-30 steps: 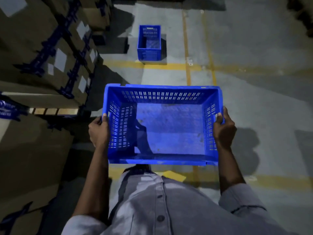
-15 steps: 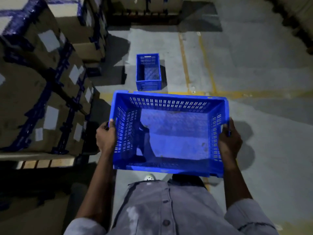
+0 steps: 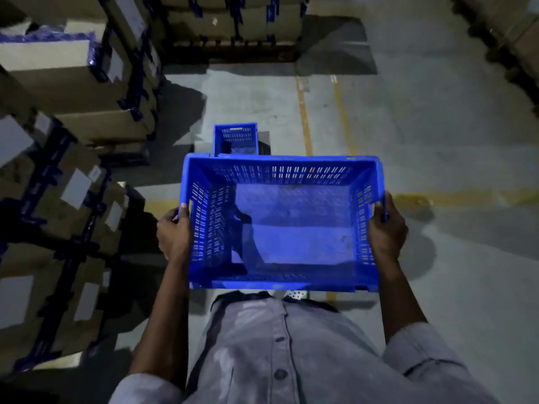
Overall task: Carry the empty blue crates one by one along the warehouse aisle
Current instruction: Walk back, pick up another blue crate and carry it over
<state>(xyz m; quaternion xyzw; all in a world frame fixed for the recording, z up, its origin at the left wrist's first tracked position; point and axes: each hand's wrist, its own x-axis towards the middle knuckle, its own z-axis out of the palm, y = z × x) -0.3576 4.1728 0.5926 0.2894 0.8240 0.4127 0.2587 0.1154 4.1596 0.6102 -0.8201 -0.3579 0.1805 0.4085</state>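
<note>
The left hand (image 3: 175, 236) and right hand (image 3: 386, 233) grip opposite rims of an empty crate (image 3: 281, 228), a second crate (image 3: 236, 138) just beyond.

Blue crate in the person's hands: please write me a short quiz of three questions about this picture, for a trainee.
1. True or false: the carried crate has goods inside.
2. Where do the left hand and the right hand grip it? A) one at each short end; B) both under the bottom; C) both on the near long side.
3. What stands on the floor just beyond it?
Key: 1 false, it is empty. 2 A. 3 a second blue crate.
</note>
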